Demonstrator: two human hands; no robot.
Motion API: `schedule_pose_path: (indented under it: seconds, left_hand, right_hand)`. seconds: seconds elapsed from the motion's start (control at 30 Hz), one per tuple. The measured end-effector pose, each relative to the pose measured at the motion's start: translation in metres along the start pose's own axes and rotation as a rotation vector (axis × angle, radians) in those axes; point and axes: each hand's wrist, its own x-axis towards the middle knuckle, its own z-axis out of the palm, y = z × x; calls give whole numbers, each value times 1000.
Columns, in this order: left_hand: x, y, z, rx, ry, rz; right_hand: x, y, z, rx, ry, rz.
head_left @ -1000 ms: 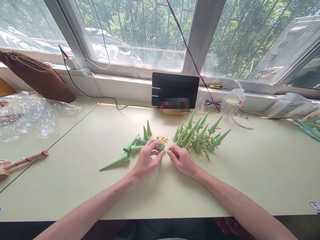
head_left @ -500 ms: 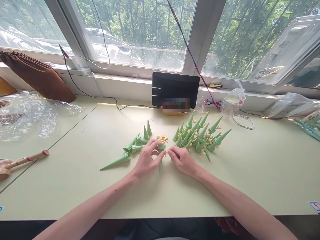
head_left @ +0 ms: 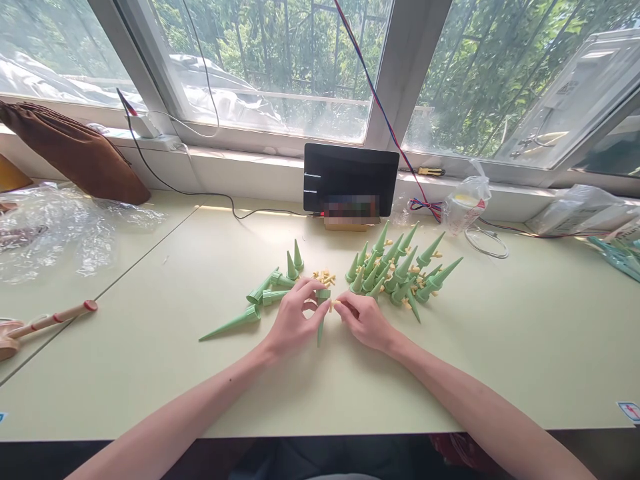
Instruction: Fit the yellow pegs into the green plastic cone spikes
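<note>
- The pale green, ridged plastic cone (head_left: 324,294) is held in the left hand (head_left: 297,313), between thumb and fingers, just beside the right hand; its collar is turned up and its tip points toward the table's near edge.
- A small pale yellow plastic piece (head_left: 332,305) is pinched narrowly by thumb and fingertips of the right hand (head_left: 367,320); whether the collar is touched by it cannot be told.
- For good work, it is judged that the collar should be held firmly, the piece aligned straight with the cone's side, and pressure applied evenly, since a tilted piece may slip.
- Near the left fingers, a small heap of yellow plastic pieces (head_left: 325,277) is placed; it could be scattered by a wide movement.
- On the left, loose green plastic cones (head_left: 240,323) are laid, two standing upright.
- On the right, a dense group of green cones with yellow pieces (head_left: 403,270) is gathered; room for the right hand is limited by it.
- Behind, a black flat screen (head_left: 350,177) is propped up, well apart from the hands.
</note>
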Motion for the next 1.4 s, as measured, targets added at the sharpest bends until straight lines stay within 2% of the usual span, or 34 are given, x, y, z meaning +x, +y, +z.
schedule_pose_path:
  seconds: [0.37,0.7,1.4]
  left_hand:
    - [0,3,0,14,-22,7]
    - [0,4,-1,4,2,0]
    - [0,4,-1,14,-40,30]
  right_hand:
    - [0,3,0,-17,-10,-13]
    - [-1,0,1,66,16,28]
    - [-1,2,0,-18,-10,10]
